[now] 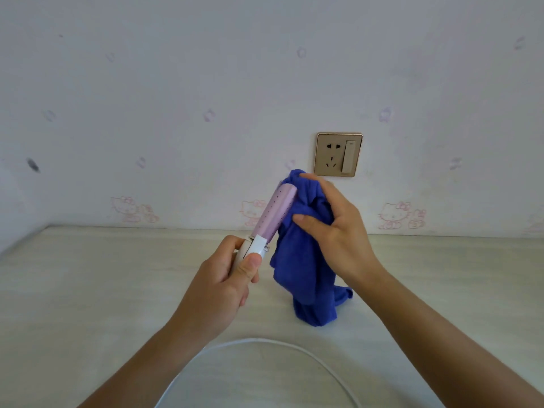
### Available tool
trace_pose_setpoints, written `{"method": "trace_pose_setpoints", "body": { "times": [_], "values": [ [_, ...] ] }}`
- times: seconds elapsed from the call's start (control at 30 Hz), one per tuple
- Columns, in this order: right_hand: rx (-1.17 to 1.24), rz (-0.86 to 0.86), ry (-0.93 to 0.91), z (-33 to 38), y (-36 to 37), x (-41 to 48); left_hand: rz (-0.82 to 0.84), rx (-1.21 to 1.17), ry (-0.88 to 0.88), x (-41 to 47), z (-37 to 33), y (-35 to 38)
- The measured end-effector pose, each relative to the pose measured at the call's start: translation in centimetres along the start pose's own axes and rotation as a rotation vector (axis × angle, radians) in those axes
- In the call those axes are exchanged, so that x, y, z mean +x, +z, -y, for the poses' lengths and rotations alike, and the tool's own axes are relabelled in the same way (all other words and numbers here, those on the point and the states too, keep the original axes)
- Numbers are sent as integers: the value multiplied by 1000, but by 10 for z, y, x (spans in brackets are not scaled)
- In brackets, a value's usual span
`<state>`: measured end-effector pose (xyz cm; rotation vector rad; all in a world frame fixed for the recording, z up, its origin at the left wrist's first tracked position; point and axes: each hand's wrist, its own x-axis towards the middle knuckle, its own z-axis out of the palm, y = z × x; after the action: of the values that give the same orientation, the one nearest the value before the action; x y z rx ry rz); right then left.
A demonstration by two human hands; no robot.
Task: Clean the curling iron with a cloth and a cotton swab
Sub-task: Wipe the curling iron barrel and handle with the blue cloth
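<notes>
My left hand (226,278) grips the white handle of the curling iron (273,214), whose lilac barrel with small dots points up and to the right. My right hand (332,228) holds a bunched blue cloth (303,278) against the right side of the barrel, near its tip. The cloth's loose end hangs down and touches the table. No cotton swab is in view.
A pale wood-grain table (88,290) runs to the wall. The iron's white cord (265,343) loops across the table in front of me. A gold wall socket with a switch (338,154) sits just above the cloth.
</notes>
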<state>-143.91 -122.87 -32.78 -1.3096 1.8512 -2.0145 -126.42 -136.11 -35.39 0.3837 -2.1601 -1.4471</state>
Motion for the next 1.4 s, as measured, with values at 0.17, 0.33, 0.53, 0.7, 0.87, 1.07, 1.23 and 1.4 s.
{"method": "trace_pose_setpoints", "body": {
  "times": [0.17,0.33,0.53,0.7,0.87,1.07,1.23,1.4],
  "values": [
    [5,-129,43,2,-15,7,26,80,34,-3,0,2],
    [38,-101,18,4,-3,3,2,65,50,-6,1,8],
    [78,89,43,-5,17,-14,-46,-98,-36,0,-2,2],
    [46,18,-6,0,18,-12,20,-223,-74,8,-13,-6],
    [47,-154,-39,2,10,-8,123,-304,-175,4,-13,-6],
    [54,-154,-31,9,-2,0,82,-146,-36,-3,-11,1],
    [133,81,-7,3,19,-12,-24,-96,18,-2,-11,1],
    [78,60,-27,3,18,-13,14,-125,-5,-1,-13,-1]
  ]
}}
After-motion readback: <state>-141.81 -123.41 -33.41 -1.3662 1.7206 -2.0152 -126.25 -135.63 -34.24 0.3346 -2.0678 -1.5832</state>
